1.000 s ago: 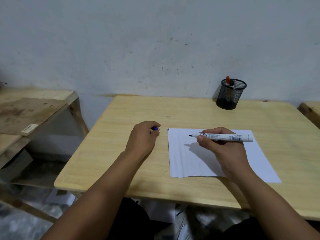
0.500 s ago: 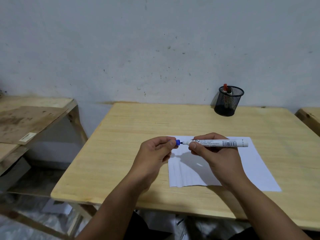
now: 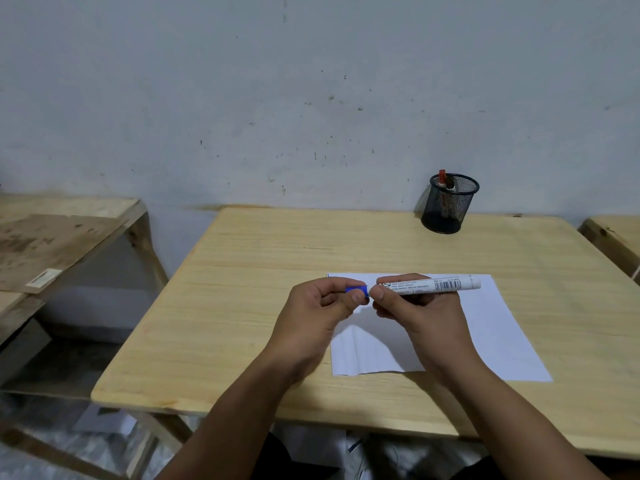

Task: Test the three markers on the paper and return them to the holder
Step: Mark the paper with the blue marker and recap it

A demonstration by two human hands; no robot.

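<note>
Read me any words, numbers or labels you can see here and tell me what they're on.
Marker: small printed lines, a logo and a barcode on the white barrel, all too small to read.
Tag on the plywood board at left: a pale label, too blurred to read.
Paper, pen holder and wall: no text visible.

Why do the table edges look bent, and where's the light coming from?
Head view: the wide-angle lens bows the table edges; the hands' shadow on the paper falls toward the person, so light seems to come from above and ahead; the mesh holder looks soft, with no glare.
</note>
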